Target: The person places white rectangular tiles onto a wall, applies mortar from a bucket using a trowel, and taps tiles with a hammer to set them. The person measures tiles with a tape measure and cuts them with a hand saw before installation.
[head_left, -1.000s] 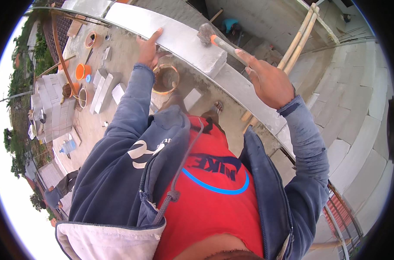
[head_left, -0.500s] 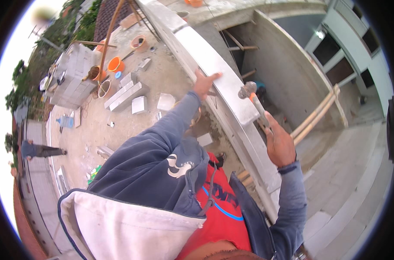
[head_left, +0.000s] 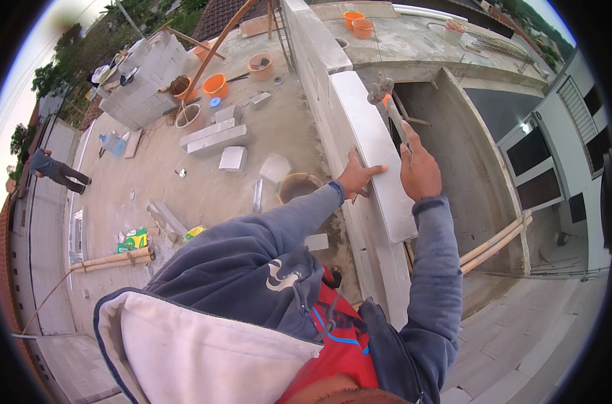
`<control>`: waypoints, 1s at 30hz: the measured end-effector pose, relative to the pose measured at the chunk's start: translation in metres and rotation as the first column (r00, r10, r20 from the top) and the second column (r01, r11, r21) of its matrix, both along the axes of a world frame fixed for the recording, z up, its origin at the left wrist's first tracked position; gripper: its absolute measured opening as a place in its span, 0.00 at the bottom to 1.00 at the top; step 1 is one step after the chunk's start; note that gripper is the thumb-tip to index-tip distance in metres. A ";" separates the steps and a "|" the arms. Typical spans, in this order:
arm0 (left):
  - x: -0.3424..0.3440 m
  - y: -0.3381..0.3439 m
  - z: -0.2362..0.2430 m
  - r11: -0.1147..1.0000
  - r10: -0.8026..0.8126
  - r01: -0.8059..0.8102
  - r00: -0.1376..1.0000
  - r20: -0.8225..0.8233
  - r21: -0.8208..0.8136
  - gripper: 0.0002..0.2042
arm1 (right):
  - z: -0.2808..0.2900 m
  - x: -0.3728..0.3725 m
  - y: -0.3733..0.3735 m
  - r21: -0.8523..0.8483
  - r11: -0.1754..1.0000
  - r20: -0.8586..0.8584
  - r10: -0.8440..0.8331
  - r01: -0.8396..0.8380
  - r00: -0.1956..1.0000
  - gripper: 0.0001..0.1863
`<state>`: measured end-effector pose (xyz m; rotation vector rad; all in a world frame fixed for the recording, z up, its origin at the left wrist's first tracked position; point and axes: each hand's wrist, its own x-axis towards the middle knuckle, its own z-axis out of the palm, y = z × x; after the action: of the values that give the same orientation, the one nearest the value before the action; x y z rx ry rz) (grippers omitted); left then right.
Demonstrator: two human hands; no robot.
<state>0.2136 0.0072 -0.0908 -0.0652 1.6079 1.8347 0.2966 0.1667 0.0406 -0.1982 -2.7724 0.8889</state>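
A long pale block [head_left: 366, 141] lies along the top of a wall of light blocks. My left hand [head_left: 360, 176] rests on its left side, fingers apart, with the thumb stretched over the upper edge. On the right, my right hand [head_left: 420, 168] is closed round the handle of a hammer [head_left: 395, 120]. The grey, crusted hammer head [head_left: 381, 91] is up near the block's far half; whether it touches the block I cannot tell. Part of the handle shows orange.
Right of the wall drops a deep concrete opening, crossed by bamboo poles [head_left: 498, 241]. On the left floor are loose blocks [head_left: 215, 138], an orange bucket [head_left: 215, 85], a round tub [head_left: 299, 186] and a block stack [head_left: 141, 84]. Another person [head_left: 56, 168] stands far left.
The view has shifted, showing more of the far wall. My right hand and the hammer have moved forward along the block toward its far end. My left hand stays on the block's left side.
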 end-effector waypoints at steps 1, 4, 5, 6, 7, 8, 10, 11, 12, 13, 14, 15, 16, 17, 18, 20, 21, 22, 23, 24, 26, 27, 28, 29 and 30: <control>-0.002 0.002 0.000 1.000 -0.004 0.004 1.000 -0.006 -0.002 0.67 | -0.016 -0.025 0.003 0.040 0.999 0.063 -0.005 0.003 0.998 0.29; -0.006 0.001 -0.001 1.000 -0.024 0.024 0.999 -0.024 -0.010 0.67 | -0.043 -0.060 0.004 0.093 0.995 0.173 -0.046 0.030 0.984 0.28; -0.006 0.002 -0.002 0.999 -0.042 0.041 0.998 -0.036 -0.016 0.68 | -0.045 -0.069 0.006 0.100 0.994 0.192 -0.067 0.049 0.979 0.28; -0.010 -0.004 -0.005 0.999 -0.041 0.040 0.998 -0.040 -0.028 0.68 | -0.043 -0.067 0.002 0.077 0.997 0.135 -0.036 0.026 0.990 0.27; -0.013 -0.012 -0.004 0.999 -0.039 0.037 0.999 -0.032 -0.039 0.69 | -0.038 -0.061 -0.005 0.031 0.999 0.089 -0.024 0.021 0.996 0.27; -0.010 -0.014 0.001 0.998 -0.053 0.053 0.998 -0.015 -0.044 0.69 | -0.026 -0.046 -0.005 -0.009 0.999 0.051 -0.031 0.032 0.998 0.26; -0.002 -0.029 0.004 0.993 -0.094 0.095 0.995 0.013 -0.071 0.69 | -0.004 -0.006 -0.012 -0.072 0.997 -0.076 -0.039 0.033 0.996 0.24; 0.000 -0.044 -0.004 0.987 -0.141 0.141 0.990 0.002 -0.079 0.68 | 0.007 0.019 -0.015 -0.093 0.995 -0.169 -0.036 0.021 0.985 0.23; 0.003 -0.063 -0.013 0.976 -0.196 0.194 0.981 -0.008 -0.095 0.67 | 0.018 0.046 -0.015 -0.085 0.996 -0.174 -0.028 0.014 0.984 0.21; 0.004 -0.081 -0.021 0.957 -0.273 0.269 0.962 -0.015 -0.107 0.66 | 0.031 0.078 -0.014 -0.073 0.997 -0.178 -0.042 0.029 0.983 0.19; 0.002 -0.110 -0.033 0.916 -0.390 0.387 0.921 -0.003 -0.108 0.59 | 0.050 0.105 -0.015 -0.162 0.984 0.022 -0.073 0.076 0.997 0.19; 0.000 -0.134 -0.040 0.857 -0.483 0.473 0.875 0.000 -0.206 0.56 | 0.057 0.137 -0.012 -0.237 0.958 0.213 -0.114 0.164 0.970 0.18; -0.005 -0.156 -0.050 0.770 -0.590 0.564 0.808 0.006 -0.296 0.52 | 0.055 0.167 -0.014 -0.226 0.955 0.232 -0.141 0.194 0.962 0.18; -0.015 -0.205 -0.122 0.687 -0.662 0.464 0.717 -0.220 -0.559 0.48 | 0.056 0.188 -0.023 -0.218 0.956 0.253 -0.139 0.196 0.958 0.17; -0.009 -0.230 -0.142 0.623 -0.667 0.364 0.710 -0.228 -0.692 0.44 | 0.054 0.212 -0.031 -0.187 0.948 0.289 -0.197 0.257 0.937 0.17; 0.008 -0.346 -0.230 0.406 -0.657 0.067 0.714 -0.241 -0.911 0.40 | 0.029 0.245 -0.046 -0.200 0.937 0.284 -0.224 0.286 0.932 0.17; 0.013 -0.356 -0.236 0.354 -0.618 0.193 0.782 -0.074 -0.915 0.38 | 0.023 0.269 -0.057 -0.165 0.922 0.305 -0.289 0.350 0.907 0.16; 0.022 -0.427 -0.271 0.340 -0.464 0.076 0.880 -0.097 -0.937 0.36 | 0.024 0.286 -0.060 -0.241 0.906 0.352 -0.253 0.348 0.901 0.16; 0.027 -0.458 -0.286 0.298 -0.422 0.128 0.907 -0.010 -0.946 0.35 | 0.021 0.302 -0.069 -0.280 0.881 0.400 -0.255 0.382 0.880 0.17; 0.012 -0.492 -0.290 -0.134 -0.763 0.345 0.562 0.318 -0.929 0.34 | 0.017 0.321 -0.077 -0.347 0.837 0.423 -0.262 0.423 0.867 0.17; 0.002 -0.511 -0.294 -0.497 -0.845 0.375 -0.005 0.535 -0.782 0.33 | 0.003 0.343 -0.102 -0.438 0.787 0.408 -0.257 0.435 0.876 0.16; 0.005 -0.495 -0.299 -0.432 -0.847 0.461 0.087 0.524 -0.775 0.32 | -0.003 0.350 -0.114 -0.466 0.773 0.399 -0.251 0.431 0.882 0.15; 0.025 -0.495 -0.305 -0.291 -0.829 0.528 0.277 0.486 -0.798 0.32 | -0.016 0.349 -0.117 -0.443 0.784 0.447 -0.228 0.436 0.865 0.15; 0.024 -0.472 -0.306 -0.179 -0.818 0.546 0.379 0.432 -0.818 0.31 | -0.033 0.355 -0.123 -0.429 0.768 0.495 -0.241 0.476 0.834 0.15; 0.023 -0.448 -0.310 -0.078 -0.813 0.543 0.450 0.368 -0.836 0.30 | -0.046 0.366 -0.130 -0.418 0.759 0.536 -0.237 0.499 0.810 0.15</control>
<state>0.2365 -0.4409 -0.4006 0.4997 2.0431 -0.0689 0.6628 0.0368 -0.0059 -1.1692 -2.5921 1.6603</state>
